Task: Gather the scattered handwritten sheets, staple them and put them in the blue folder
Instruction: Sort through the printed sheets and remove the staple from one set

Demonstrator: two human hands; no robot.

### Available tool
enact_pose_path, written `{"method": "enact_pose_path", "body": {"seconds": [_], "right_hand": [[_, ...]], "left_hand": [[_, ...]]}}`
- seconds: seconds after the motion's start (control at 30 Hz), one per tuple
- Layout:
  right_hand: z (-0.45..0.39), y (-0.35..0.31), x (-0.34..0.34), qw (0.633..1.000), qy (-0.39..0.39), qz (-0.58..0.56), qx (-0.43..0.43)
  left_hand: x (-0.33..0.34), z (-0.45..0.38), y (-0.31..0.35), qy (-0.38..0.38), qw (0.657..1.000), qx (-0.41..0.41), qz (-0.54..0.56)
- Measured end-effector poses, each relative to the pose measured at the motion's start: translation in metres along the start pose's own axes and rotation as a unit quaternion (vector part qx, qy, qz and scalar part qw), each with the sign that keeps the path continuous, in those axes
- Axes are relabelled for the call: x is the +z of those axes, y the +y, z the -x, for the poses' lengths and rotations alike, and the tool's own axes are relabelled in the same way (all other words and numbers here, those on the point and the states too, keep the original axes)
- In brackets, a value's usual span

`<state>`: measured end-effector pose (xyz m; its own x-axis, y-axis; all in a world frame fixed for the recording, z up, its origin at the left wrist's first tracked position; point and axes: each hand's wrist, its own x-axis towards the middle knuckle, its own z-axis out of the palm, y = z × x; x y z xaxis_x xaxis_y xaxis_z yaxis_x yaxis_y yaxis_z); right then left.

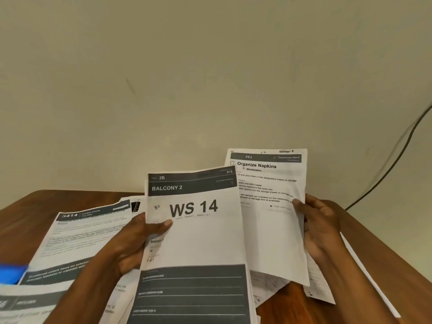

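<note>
I am pinching the WS 14 sheet (198, 230) with my left hand (133, 244) at 9 o'clock; my right hand (320, 228) is gripping the Organize Napkins sheet (268, 218) at 3 o'clock.

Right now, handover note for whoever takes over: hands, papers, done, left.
Left hand grips the "WS 14" sheet, thumb on its face. Right hand holds the "Organize Napkins" sheet by its right edge, partly behind the first.
More sheets lie loose on the wooden table: the "3414" sheet at left, others under the hands. Something blue at the left edge, likely the blue folder. No stapler in view.
Done: two sheets lifted.
Left: gather the rest, square up, staple, put in folder.
</note>
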<state>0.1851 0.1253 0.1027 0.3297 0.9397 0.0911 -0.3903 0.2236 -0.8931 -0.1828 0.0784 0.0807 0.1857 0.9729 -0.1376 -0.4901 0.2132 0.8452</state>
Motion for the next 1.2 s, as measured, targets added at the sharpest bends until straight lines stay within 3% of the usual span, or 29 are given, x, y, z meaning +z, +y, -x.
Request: {"method": "enact_pose_path", "body": {"seconds": [0.27,0.7,1.2], "right_hand": [[0.015,-0.003,0.015,0.991,-0.118,0.02,0.065],[0.042,0.008,0.043,0.966,-0.211,0.098,0.112],[0.062,0.024,0.063,0.952,-0.19,0.227,0.076]], "left_hand": [[-0.002,-0.002,-0.001,0.009,1.0,0.025,0.007],[-0.009,-0.005,0.001,0.011,0.999,0.052,0.006],[-0.005,-0.005,-0.003,0.018,0.998,0.049,-0.03]]}}
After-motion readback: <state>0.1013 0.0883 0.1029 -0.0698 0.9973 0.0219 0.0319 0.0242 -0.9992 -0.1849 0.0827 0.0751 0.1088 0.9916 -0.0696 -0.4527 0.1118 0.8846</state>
